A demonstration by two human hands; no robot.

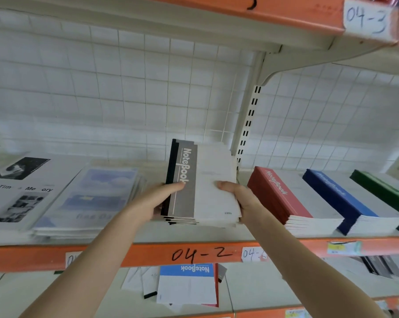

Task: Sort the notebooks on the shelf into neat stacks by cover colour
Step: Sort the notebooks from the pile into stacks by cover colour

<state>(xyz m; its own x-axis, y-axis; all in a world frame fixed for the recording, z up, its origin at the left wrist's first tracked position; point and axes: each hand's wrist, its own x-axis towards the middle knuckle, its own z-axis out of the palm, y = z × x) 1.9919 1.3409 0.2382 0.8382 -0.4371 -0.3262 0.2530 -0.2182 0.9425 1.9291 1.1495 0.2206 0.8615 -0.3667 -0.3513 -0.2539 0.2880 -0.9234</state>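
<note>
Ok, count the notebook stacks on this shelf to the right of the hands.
3: red stack nearest, blue stack beside it, green stack at the frame edge; more may lie out of view.

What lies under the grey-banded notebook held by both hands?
Under the grey-banded notebook lie more notebooks; only black spines and page edges peek out at left and bottom. Their covers and count are hidden.

A white gridded back panel stands beside a slotted upright. A paper label reads 04-3.
</note>
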